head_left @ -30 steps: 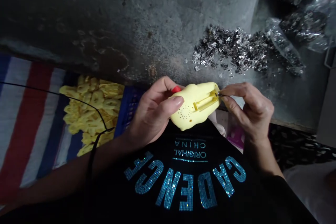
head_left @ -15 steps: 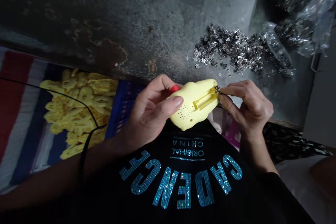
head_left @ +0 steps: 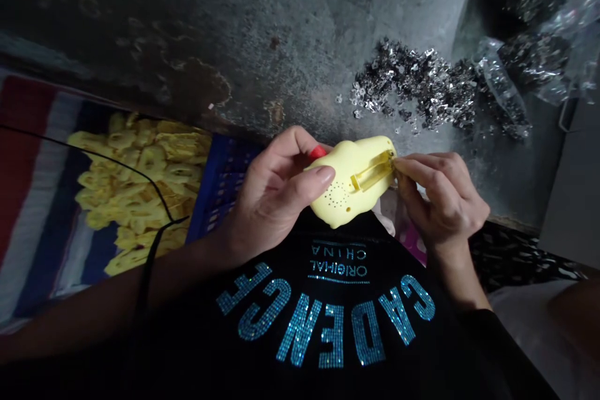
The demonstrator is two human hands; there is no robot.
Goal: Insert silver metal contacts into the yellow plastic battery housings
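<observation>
My left hand (head_left: 285, 194) grips a yellow plastic toy shell (head_left: 340, 203), thumb on its face beside a patch of small holes. A long battery compartment (head_left: 372, 173) lies open in the shell. My right hand (head_left: 438, 194) is closed in a pinch at the compartment's right end, with thumb and forefinger against the shell's edge. Between them a small metal battery contact (head_left: 390, 155) shows partly at that end; the fingertips hide the rest. Something red (head_left: 317, 152) shows behind the shell by my left fingers; I cannot tell what it is.
Loose metal contacts (head_left: 417, 84) lie heaped on the grey metal table (head_left: 290, 25). Clear plastic bags (head_left: 539, 44) of them stand at the far right. To the left are many yellow shells (head_left: 145, 175) and a blue basket (head_left: 225, 165). A black cord (head_left: 154, 187) crosses there.
The metal contact pinched by my right fingers now sits deeper in the compartment's end, with less of it showing. Both hands and the shell stay nearly in place; the view has shifted slightly.
</observation>
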